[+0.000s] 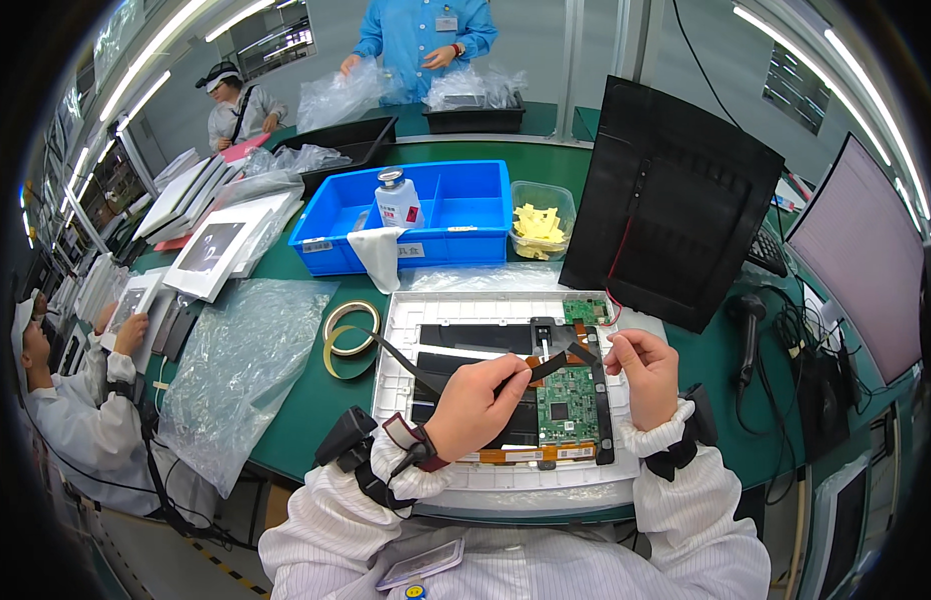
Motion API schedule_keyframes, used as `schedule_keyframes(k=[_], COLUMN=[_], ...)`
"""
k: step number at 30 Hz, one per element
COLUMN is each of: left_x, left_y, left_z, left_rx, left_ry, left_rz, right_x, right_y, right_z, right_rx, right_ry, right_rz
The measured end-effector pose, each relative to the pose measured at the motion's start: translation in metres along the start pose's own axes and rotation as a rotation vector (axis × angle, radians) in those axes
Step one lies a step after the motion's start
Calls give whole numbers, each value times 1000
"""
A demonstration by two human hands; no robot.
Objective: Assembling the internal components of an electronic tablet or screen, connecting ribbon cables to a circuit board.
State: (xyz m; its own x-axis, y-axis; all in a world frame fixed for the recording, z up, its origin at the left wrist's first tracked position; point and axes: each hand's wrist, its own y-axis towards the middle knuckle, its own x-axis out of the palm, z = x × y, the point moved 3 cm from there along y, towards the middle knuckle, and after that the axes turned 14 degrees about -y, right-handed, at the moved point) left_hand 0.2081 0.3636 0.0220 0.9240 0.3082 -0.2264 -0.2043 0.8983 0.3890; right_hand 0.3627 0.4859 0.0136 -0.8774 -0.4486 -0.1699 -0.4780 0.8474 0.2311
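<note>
My left hand [478,400] and my right hand [646,372] hold a strip of black tape [546,366] stretched between them, just above a green circuit board [568,404]. The board sits in the open back of a white-framed panel [406,330] lying flat on the green table [316,400]. A longer length of the black tape runs from my left hand back toward a tape roll [350,326] at the panel's left. A small green board [586,310] lies at the panel's top right.
A blue bin [466,215] holds a white bottle [398,200] and a cloth. A clear tub of yellow pieces [541,225], a black back cover [676,200] leaning upright, a monitor [861,260], a scanner [748,315] and plastic bags [236,370] surround it. Other people work nearby.
</note>
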Motion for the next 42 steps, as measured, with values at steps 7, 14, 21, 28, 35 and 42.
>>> schedule_keyframes(k=[7,14,21,28,35,42], left_x=[2,3,6,10,5,16], left_y=[0,1,-1,0,-2,-8], left_z=[-1,1,1,0,0,-2], left_rx=[11,15,-45,-38,-63,64], left_ry=[14,13,7,-7,72,104], left_rz=[-19,-46,-125,-194,-211,-198], right_x=[2,3,14,18,25,16], right_y=[0,0,-6,-9,-10,-19], right_z=[0,4,0,-2,-2,4], right_rx=[20,25,6,-54,-84,-65], right_ry=[10,-4,-69,-127,-253,-298], right_rz=[-39,-105,-341,-511,-531,-460])
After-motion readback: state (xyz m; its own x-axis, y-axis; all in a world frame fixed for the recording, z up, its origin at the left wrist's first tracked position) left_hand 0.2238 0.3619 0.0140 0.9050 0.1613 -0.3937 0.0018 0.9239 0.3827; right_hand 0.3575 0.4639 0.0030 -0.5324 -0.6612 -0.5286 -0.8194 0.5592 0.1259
